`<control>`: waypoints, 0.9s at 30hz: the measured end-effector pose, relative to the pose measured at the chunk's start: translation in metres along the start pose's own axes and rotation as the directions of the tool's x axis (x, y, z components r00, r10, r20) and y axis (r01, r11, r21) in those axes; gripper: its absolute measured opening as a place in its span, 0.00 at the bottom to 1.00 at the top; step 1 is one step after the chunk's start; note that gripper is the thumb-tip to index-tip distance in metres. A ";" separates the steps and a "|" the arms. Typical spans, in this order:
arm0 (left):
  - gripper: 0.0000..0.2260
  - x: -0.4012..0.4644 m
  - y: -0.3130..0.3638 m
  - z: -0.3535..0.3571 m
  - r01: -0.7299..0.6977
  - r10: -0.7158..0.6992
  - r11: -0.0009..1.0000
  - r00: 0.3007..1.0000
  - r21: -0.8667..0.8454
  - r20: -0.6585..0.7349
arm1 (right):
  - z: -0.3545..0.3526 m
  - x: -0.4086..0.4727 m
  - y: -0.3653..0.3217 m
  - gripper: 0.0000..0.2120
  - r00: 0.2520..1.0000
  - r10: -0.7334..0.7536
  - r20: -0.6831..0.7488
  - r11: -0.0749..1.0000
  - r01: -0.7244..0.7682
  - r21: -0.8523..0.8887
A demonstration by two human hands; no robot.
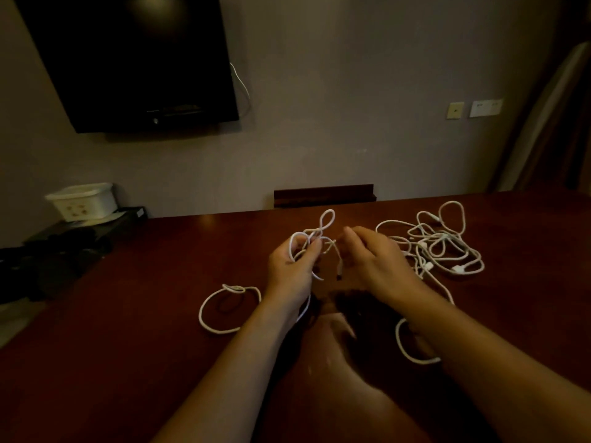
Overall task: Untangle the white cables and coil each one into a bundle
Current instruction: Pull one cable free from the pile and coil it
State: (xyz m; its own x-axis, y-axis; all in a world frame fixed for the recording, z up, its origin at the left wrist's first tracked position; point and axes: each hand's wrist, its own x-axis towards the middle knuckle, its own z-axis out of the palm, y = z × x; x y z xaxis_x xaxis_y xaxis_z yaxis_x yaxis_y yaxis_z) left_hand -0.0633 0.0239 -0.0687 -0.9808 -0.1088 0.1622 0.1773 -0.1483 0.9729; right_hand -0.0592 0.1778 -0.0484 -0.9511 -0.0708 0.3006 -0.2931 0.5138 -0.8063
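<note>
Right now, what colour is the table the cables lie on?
Dark reddish-brown, glossy wood; the table shows in the head view, the only one, under the white cables.

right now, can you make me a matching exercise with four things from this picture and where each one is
Things
1. television
2. white tub
3. tangled pile of cables
4. knotted cable loop

Places
A. on the table, left of the left hand
B. mounted on the wall, upper left
C. on the table, beyond the right hand
D. on the dark stand at the far left

Pairs: 1-B, 2-D, 3-C, 4-A
</note>
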 end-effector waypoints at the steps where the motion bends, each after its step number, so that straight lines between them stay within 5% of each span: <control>1: 0.06 0.000 0.001 -0.002 0.002 -0.002 1.000 1.000 0.005 -0.013 | 0.003 0.001 -0.008 0.11 0.998 0.039 0.055 0.998 -0.042 0.053; 5: 0.06 0.003 0.000 -0.007 0.019 -0.019 1.000 0.994 -0.002 -0.108 | 0.017 0.008 -0.008 0.12 0.966 0.129 0.225 0.969 -0.170 0.176; 7: 0.16 0.004 0.002 -0.007 0.055 -0.067 0.993 0.990 -0.101 -0.123 | 0.026 0.007 0.003 0.13 0.967 0.141 0.214 0.956 -0.189 0.226; 11: 0.22 0.008 0.009 -0.016 0.151 -0.156 0.963 0.988 -0.225 -0.005 | 0.026 0.004 0.024 0.08 0.978 0.199 0.058 0.919 -0.206 0.336; 15: 0.21 0.010 0.006 -0.019 0.183 -0.183 0.982 0.983 -0.042 -0.012 | 0.008 0.012 0.042 0.11 0.953 0.252 -0.167 0.937 -0.198 0.287; 18: 0.02 0.010 0.000 -0.018 0.092 -0.075 0.985 0.990 0.147 -0.116 | 0.001 0.017 0.045 0.14 0.893 0.371 -0.253 0.837 -0.204 0.508; 20: 0.08 0.011 -0.003 -0.018 0.078 -0.027 0.958 0.983 0.276 -0.183 | 0.004 0.020 0.041 0.11 0.905 0.370 -0.208 0.818 -0.212 0.534; 23: 0.03 0.010 0.002 -0.016 0.066 0.054 0.919 0.956 0.389 -0.290 | 0.015 0.019 0.034 0.06 0.934 0.338 -0.119 0.802 -0.220 0.556; 25: 0.05 0.005 0.007 -0.016 -0.076 0.272 0.852 0.910 0.518 -0.314 | 0.020 0.015 0.030 0.05 0.948 0.305 -0.091 0.799 -0.202 0.566; 27: 0.08 -0.004 0.011 -0.016 -0.348 0.544 0.728 0.818 0.590 -0.189 | 0.020 0.011 0.025 0.05 0.963 0.258 -0.083 0.832 -0.178 0.525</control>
State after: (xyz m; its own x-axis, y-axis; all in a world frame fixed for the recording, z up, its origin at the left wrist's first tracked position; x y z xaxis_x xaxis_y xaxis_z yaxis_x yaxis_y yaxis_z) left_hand -0.0566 0.0067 -0.0614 -0.6899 -0.3552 0.6308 0.4225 0.5101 0.7492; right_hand -0.0792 0.1725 -0.0758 -0.9831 0.1350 0.1240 -0.1263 -0.0085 -0.9920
